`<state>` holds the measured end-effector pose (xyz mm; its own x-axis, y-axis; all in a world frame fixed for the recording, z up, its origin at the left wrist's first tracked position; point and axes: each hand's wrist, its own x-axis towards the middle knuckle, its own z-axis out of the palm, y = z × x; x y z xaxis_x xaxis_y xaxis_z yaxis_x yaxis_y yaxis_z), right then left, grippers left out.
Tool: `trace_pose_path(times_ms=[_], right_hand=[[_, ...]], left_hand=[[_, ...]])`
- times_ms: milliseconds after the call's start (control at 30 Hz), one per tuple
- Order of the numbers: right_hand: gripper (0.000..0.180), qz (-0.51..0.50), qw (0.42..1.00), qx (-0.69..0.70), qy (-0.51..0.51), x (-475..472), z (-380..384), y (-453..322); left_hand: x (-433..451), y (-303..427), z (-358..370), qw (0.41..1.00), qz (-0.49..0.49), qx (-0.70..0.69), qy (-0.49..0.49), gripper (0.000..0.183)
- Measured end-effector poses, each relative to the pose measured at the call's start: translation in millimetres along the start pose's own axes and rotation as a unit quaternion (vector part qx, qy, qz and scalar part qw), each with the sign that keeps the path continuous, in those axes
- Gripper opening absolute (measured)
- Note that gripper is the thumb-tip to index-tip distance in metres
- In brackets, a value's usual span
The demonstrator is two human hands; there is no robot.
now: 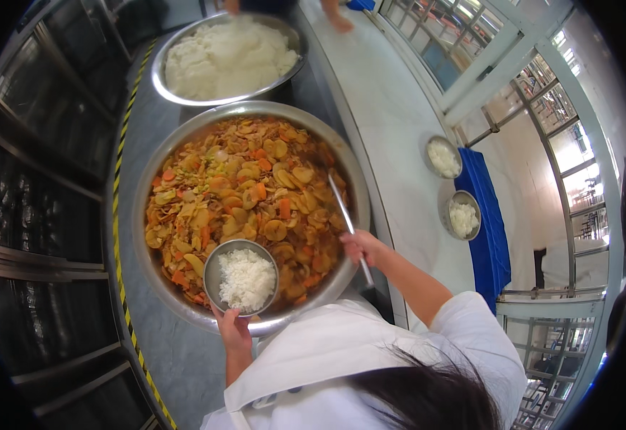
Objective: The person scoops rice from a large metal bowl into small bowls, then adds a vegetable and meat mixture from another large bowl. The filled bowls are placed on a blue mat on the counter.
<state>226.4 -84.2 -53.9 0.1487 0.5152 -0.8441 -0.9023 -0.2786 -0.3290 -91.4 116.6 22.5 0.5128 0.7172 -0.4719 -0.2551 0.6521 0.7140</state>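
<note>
My left hand [233, 329] grips a metal bowl [212, 267] by its near edge. White rice [246, 279] fills part of this bowl, which is held over the near side of a large round metal basin [358, 183]. Sliced potatoes, carrots and other pieces in reddish-brown sauce make up the stew [237, 188] in the basin. Around a long metal handle [341, 203] my right hand [364, 248] is closed, at the basin's right rim. The handle's far end goes down into the stew, so the utensil's head is hidden.
Behind the basin stands a metal tub [165, 88] heaped with steaming rice. Two bowls of rice, a farther one [443, 157] and a nearer one [462, 216], sit on the white counter [393, 129] by a blue cloth [485, 215]. Another person's hand [339, 20] is at the top.
</note>
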Motion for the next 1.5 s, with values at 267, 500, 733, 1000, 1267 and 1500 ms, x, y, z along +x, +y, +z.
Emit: trace_pose_path(times_ms=[267, 500, 733, 1000, 1267, 1500], right_hand=[[0.029, 0.104, 0.935, 0.303, -0.151, -37.3, 2.3, 19.7], [0.027, 0.107, 0.818, 0.468, -0.317, 28.7, 17.6, 8.9], [0.027, 0.095, 0.696, 0.578, -0.415, -15.3, 6.2, 37.2], [0.025, 0.047, 0.642, 0.589, -0.489, -44.0, 14.7, 44.0], [0.026, 0.087, 0.665, 0.550, -0.498, -107.3, 31.6, 34.6], [0.024, 0.127, 0.717, 0.451, -0.516, -120.1, 36.8, 45.2]], left_hand=[[12.0, 3.8, 6.4, 1.000, 0.002, 0.006, -0.008, 0.078], [32.5, -5.2, 36.5, 0.998, 0.007, 0.050, -0.040, 0.070], [49.0, -24.1, 44.9, 0.998, -0.026, 0.032, -0.040, 0.071], [99.8, -38.4, 47.7, 0.997, -0.035, -0.001, -0.072, 0.074], [160.4, -54.5, 64.7, 0.998, 0.008, 0.017, -0.062, 0.078], [171.9, -52.8, 102.9, 0.999, -0.021, 0.032, -0.038, 0.079]])
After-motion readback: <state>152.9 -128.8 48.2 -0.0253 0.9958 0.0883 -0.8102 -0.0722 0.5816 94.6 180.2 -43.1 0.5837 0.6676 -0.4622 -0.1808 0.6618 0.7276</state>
